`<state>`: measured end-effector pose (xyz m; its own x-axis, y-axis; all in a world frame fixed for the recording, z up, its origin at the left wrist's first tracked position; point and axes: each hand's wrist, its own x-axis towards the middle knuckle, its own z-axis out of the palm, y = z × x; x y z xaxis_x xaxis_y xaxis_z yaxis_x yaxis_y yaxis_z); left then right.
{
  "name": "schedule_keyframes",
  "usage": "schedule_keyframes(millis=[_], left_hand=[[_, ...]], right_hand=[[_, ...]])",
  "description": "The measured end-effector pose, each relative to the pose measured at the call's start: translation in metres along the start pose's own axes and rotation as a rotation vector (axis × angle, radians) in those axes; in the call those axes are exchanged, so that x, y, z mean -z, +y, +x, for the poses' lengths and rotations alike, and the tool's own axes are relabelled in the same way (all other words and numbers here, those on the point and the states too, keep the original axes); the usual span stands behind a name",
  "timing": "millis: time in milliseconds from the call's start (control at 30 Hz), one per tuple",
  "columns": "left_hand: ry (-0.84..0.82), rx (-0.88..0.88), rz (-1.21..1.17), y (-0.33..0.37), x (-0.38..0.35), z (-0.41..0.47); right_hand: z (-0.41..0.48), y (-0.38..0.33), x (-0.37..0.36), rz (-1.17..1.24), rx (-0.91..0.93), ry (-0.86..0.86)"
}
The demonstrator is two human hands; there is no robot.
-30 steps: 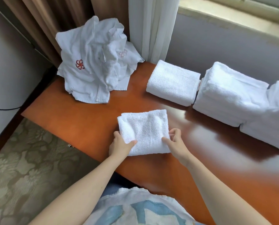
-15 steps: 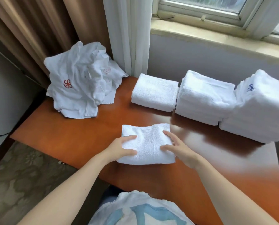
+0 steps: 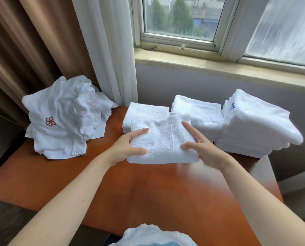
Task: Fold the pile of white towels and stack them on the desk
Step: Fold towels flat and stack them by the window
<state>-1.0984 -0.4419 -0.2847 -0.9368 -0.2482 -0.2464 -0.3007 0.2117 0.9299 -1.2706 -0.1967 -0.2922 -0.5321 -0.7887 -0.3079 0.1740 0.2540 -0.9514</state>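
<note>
Loose pile (image 3: pixel 63 119): crumpled white towels heaped on the desk's (image 3: pixel 148 192) far left, red flower emblem showing.
Left hand (image 3: pixel 128 148): fingers clasp the folded towel's left edge.
Folded towel (image 3: pixel 163 141): thick white terry rectangle with a centre seam, held over the desk and overlapping a single folded towel (image 3: pixel 144 110) behind it.
Right hand (image 3: pixel 203 150): clasps the right edge, forefinger straight on top.
Stacks: a middle stack (image 3: pixel 199 109) and a taller right stack (image 3: pixel 254 125), touching.

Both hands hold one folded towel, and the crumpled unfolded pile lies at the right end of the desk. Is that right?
No: the head view shows the crumpled pile at the left end of the desk. The left hand and right hand do hold the folded towel.
</note>
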Motion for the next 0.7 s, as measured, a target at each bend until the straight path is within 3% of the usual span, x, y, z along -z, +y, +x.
schedule_keyframes(millis=[367, 700], left_hand=[[-0.017, -0.168, 0.078, 0.081, -0.009, 0.091], [-0.014, -0.161, 0.042, 0.114, -0.027, 0.191]], right_hand=[[0.009, -0.065, 0.066, -0.119, 0.09, 0.213], [0.053, -0.097, 0.124, -0.22, 0.053, 0.447]])
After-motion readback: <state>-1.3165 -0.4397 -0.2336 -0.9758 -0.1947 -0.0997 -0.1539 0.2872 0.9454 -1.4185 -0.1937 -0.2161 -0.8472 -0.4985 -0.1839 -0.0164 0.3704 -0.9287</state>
